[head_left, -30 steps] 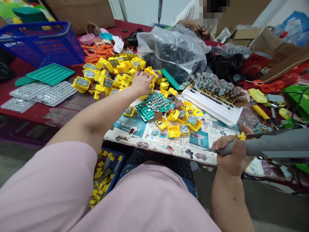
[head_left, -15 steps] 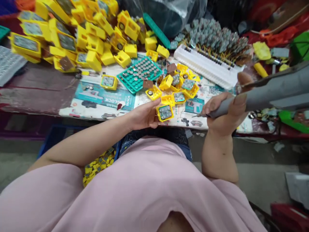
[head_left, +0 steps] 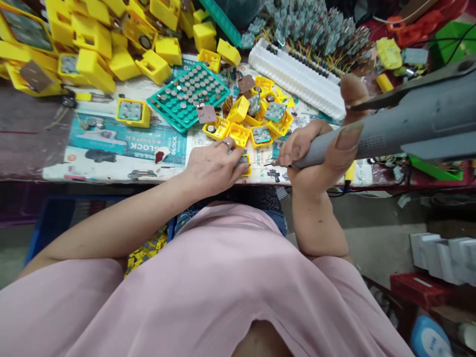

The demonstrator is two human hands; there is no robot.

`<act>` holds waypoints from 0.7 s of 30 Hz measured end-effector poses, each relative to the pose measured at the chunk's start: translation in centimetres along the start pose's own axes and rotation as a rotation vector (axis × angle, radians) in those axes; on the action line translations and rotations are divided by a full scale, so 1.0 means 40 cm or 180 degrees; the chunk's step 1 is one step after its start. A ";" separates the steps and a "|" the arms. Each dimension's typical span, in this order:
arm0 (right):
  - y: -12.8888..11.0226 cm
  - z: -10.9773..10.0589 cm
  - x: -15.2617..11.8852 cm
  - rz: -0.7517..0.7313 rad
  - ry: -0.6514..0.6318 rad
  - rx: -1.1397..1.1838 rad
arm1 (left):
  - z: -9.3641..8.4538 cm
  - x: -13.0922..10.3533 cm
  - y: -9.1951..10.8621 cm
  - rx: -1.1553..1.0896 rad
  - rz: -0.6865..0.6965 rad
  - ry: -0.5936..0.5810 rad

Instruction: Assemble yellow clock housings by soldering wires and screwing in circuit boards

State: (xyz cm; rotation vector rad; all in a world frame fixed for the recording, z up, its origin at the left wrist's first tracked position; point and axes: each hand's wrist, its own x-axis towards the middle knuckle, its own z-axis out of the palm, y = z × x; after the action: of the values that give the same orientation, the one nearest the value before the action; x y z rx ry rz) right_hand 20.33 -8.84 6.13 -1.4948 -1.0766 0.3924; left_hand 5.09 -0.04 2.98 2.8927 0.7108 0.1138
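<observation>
My left hand (head_left: 211,167) lies palm down with its fingers closed over a small yellow case (head_left: 245,166) at the table's front edge, hiding most of it. My right hand (head_left: 316,153) is wrapped round a grey power screwdriver (head_left: 386,129), whose thin tip points left toward that case. Just beyond my left fingers lie open yellow cases, one with a round metal part (head_left: 211,129) and another with a grey insert (head_left: 261,135). A brown square piece (head_left: 206,114) rests beside them, at the edge of a green tray (head_left: 174,111) of small round metal parts.
Yellow cases (head_left: 91,37) are heaped at the back left. A white foam rack (head_left: 293,74) with wired grey parts stands at the back right. One yellow case (head_left: 133,112) sits left of the tray. A blue bin (head_left: 48,223) is below the table.
My left hand has turned from holding the case at its side to covering it from above. The view has shifted, and the screwdriver tip is closer to the case.
</observation>
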 end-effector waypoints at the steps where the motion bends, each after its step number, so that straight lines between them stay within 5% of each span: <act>1: -0.004 0.010 0.001 -0.0051 0.0096 0.0269 | 0.003 -0.005 -0.009 -0.0034 0.0114 0.0073; 3: -0.010 0.030 0.004 -0.0208 0.0320 0.1020 | 0.014 -0.014 -0.027 -0.0227 0.0370 0.0184; 7: -0.010 0.069 0.012 -0.0441 0.0142 0.1580 | 0.049 -0.024 -0.048 -0.0597 0.0467 0.0305; 14: 0.026 0.094 0.004 -0.0277 -0.0291 0.0744 | 0.071 -0.023 -0.042 -0.0719 0.0409 0.0396; 21: 0.029 0.096 0.003 -0.0453 -0.0408 0.0877 | 0.067 -0.023 -0.046 -0.0774 0.0454 0.0397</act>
State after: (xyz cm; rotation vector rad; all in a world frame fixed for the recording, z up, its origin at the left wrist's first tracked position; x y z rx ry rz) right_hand 17.91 -6.30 4.16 -1.1549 -1.1711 0.5196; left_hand 3.76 0.78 -0.01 2.7161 0.4708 0.3736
